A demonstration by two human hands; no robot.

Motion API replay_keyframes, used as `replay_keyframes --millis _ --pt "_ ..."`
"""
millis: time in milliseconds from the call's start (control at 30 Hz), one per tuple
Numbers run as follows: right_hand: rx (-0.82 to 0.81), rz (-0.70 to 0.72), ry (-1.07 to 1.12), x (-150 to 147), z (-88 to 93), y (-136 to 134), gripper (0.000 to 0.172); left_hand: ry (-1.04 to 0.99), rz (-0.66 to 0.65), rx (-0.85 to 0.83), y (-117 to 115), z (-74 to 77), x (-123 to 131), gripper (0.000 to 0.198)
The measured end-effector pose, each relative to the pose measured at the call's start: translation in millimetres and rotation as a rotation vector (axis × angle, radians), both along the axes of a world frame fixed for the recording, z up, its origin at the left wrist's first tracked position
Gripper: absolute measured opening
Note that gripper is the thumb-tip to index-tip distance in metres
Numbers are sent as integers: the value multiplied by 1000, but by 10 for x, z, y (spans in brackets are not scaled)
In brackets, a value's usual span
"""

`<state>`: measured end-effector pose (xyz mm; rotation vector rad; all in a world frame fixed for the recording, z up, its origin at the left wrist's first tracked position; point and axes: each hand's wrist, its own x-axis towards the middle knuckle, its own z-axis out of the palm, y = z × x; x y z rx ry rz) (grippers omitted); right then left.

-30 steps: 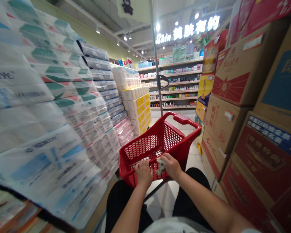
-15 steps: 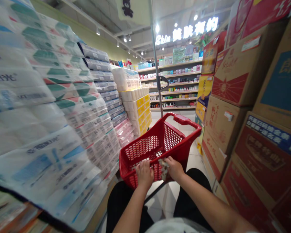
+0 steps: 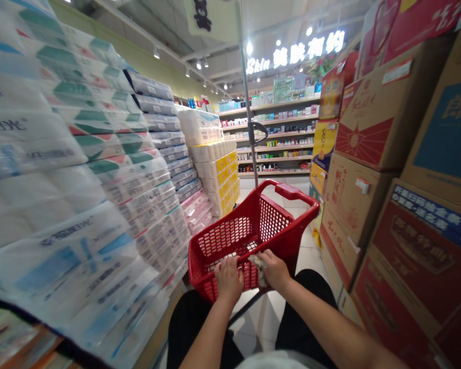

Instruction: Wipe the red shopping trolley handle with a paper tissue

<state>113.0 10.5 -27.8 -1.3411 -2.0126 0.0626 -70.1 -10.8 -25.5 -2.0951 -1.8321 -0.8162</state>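
Note:
A red plastic shopping basket [image 3: 284,236] stands in front of me in a shop aisle, tilted up at its far end. My left hand [image 3: 228,277] is closed over the basket's near rim. My right hand [image 3: 274,269] grips the same rim just to the right and also pinches a small crumpled cloth [image 3: 258,264] against it. Both forearms reach forward from the bottom of the view. My dark trousers show under the basket.
Stacked packs of toilet paper [image 3: 100,195] wall the left side. Piled cardboard boxes [image 3: 388,169] wall the right. A metal pole [image 3: 249,123] rises just beyond the basket. Shelves of small goods [image 3: 280,138] close the aisle's far end under a lit sign.
Both hands stayed on the near rim. The cloth in my right hand shifted a little and is tucked lower against the rim. The view barely moved.

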Motion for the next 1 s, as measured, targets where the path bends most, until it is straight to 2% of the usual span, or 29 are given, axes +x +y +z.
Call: replay_keyframes --millis 100,267,433,600,700,800,933,1000 --pt "60 86 35 -74 49 -13 34 18 5 -15 -19 21 -4 37" --pt "-46 48 -51 -115 -34 -55 30 50 -32 -56 -85 48 -45 46" --pt "115 121 41 -157 -15 -30 31 61 -22 -54 -85 -4 -62 47" --pt "35 70 -76 -149 -89 -3 24 51 -10 -22 -53 -50 -57 43" --pt "59 78 -4 -111 -106 -13 28 53 -28 -1 -49 -62 -68 43" --pt "105 86 78 -62 -45 -17 34 49 -17 5 -52 -59 -70 44" --pt "48 22 31 -14 -19 -6 24 50 -7 2 -60 -39 -57 44" --pt "50 23 54 -2 -41 3 26 57 -13 7 -62 -32 -53 43"
